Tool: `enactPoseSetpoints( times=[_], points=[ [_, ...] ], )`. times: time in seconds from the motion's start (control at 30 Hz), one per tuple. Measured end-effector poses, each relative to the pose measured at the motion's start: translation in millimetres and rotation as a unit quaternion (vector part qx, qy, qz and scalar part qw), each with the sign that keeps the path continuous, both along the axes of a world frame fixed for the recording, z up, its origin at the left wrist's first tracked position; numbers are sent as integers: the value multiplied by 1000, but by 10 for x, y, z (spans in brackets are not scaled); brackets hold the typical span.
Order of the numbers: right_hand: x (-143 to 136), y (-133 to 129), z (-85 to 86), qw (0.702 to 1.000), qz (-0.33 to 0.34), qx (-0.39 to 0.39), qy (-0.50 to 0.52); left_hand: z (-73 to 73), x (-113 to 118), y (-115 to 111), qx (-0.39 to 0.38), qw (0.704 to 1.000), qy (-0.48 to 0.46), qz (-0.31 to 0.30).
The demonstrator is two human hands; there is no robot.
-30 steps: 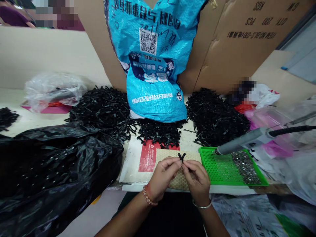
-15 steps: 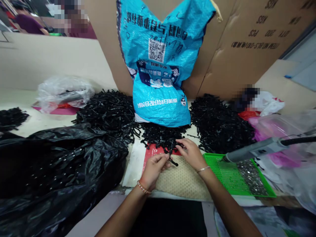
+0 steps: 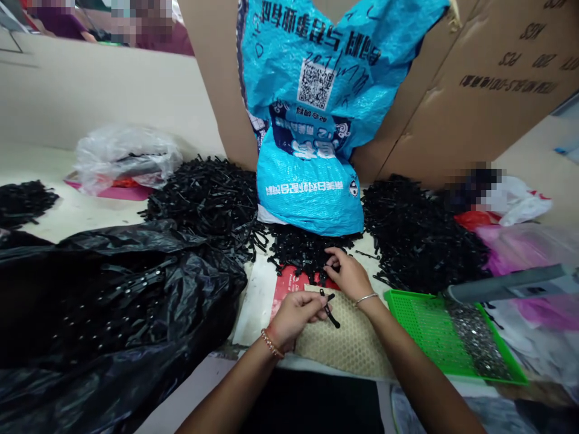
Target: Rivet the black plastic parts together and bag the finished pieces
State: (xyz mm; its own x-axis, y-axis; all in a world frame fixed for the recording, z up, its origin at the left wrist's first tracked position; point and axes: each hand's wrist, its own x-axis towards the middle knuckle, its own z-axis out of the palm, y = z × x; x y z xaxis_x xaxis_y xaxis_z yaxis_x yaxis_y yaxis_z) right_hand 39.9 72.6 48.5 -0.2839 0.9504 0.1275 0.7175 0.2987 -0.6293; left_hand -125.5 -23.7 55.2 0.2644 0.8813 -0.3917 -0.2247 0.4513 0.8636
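Pinching one black clip [image 3: 329,308] in my left hand [image 3: 296,313], I hold it just over the tan mat [image 3: 353,346] at the near edge of the worktop [image 3: 72,208]; it is a thin, dark plastic strip with a forked end, tilted down to the right. My right hand [image 3: 348,274] reaches into the small middle pile [image 3: 301,250] of the same clips, fingers curled on the pieces there; whether that grip has closed on one I cannot tell. I count three piles close by: a left pile [image 3: 203,196], the middle one, and a right pile [image 3: 420,232], far too many clips to number. One blue sack [image 3: 316,114] stands behind the middle pile, one black bag [image 3: 104,301] lies to my left, and one green tray [image 3: 434,328] with small metal bits sits to my right under one grey tool [image 3: 506,284].
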Motion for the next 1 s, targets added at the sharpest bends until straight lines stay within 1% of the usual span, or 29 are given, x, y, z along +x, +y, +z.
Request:
enactPoseSetpoints(
  times=[0.07,0.13,0.2,0.3,0.4,0.5,0.63,0.83,0.93,1.0],
  points=[
    [76,-27,68,989,18,-73,124,40,-17,-10,1,1000,-10,-16],
    [167,-136,165,960,39,-165,224,99,-32,-33,1,999,-25,-34],
    [253,-313,271,928,43,-244,278,158,-32,-63,3,998,-35,-58],
    [350,-611,386,897,19,-306,319,211,16,-120,9,995,-33,-92],
    [420,-818,421,881,-3,-322,345,216,103,-182,12,993,-22,-117],
    [489,-909,422,870,-17,-320,374,216,185,-235,11,991,-8,-130],
    [557,-953,448,849,-13,-332,410,250,252,-277,1,991,-1,-135],
    [579,-1011,472,813,20,-363,455,318,296,-303,-6,990,-29,-135],
    [597,-1029,455,804,26,-368,466,341,320,-299,-6,991,-32,-130],
    [616,-1032,444,806,25,-364,466,356,337,-293,-8,992,-25,-126]
  ],
)
